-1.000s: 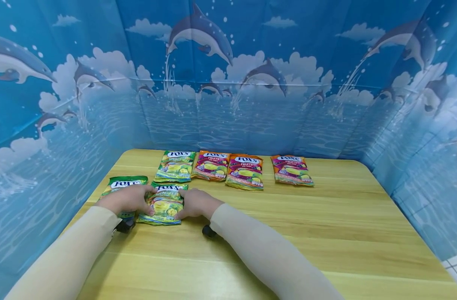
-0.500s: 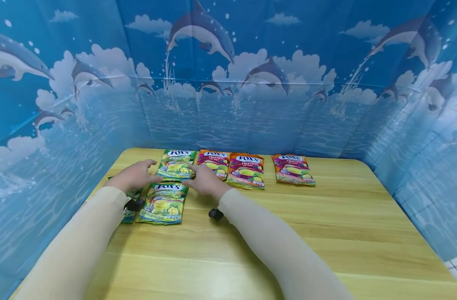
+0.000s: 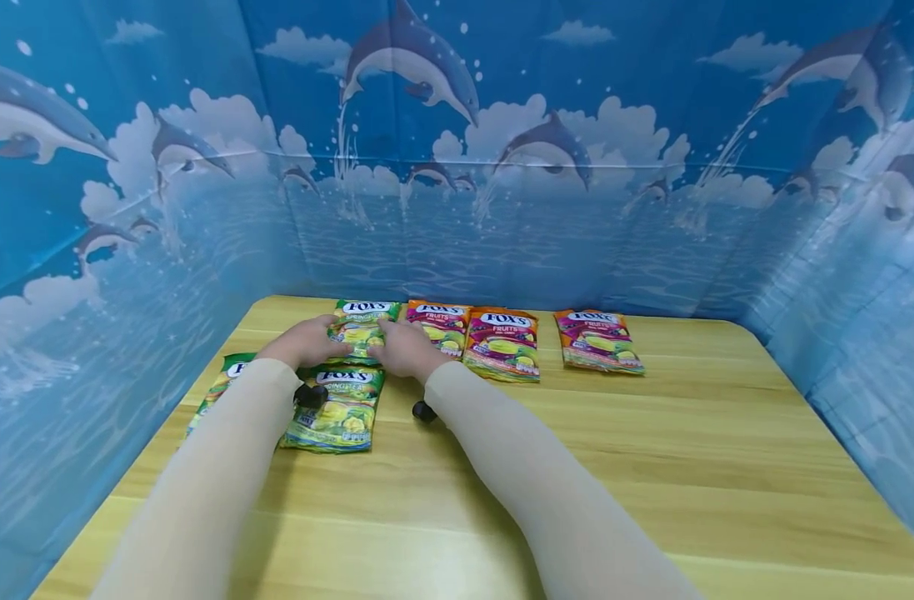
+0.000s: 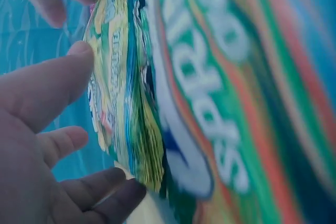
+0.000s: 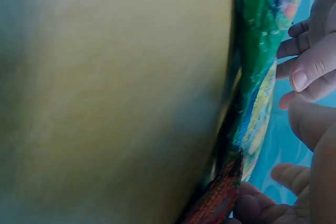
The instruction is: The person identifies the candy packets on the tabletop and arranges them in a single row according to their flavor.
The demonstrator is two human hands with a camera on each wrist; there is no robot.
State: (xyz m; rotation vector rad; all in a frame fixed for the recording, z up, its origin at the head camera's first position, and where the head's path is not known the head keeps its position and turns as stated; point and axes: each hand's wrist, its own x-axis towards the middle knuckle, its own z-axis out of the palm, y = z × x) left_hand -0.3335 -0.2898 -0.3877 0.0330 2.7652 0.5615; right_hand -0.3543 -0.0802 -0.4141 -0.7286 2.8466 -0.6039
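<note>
In the head view, a green Fox's spring tea candy bag (image 3: pixel 362 335) lies at the back left of the table. My left hand (image 3: pixel 304 342) touches its left side, fingers spread. At its right side is my right hand (image 3: pixel 410 348), thumb towards the bag's lower edge. The left wrist view shows the left hand (image 4: pixel 42 145) with thumb and fingers apart around the bag's side. In the right wrist view the right hand's fingers (image 5: pixel 257 208) reach beside the bags. A second green bag (image 3: pixel 337 417) lies just in front; a third (image 3: pixel 227 375) is partly hidden by the left sleeve.
Two red-orange Fox's fruits bags, one (image 3: pixel 445 327) beside my right hand and one (image 3: pixel 503 346) further right, lie along the back. Another fruits bag (image 3: pixel 597 342) sits apart to the right. A dolphin-print curtain (image 3: pixel 501 242) stands behind the wooden table (image 3: pixel 651 467).
Both hands have left the front green bag, moved away from the body and come to the sides of the back green bag. The bags look unmoved on the table.
</note>
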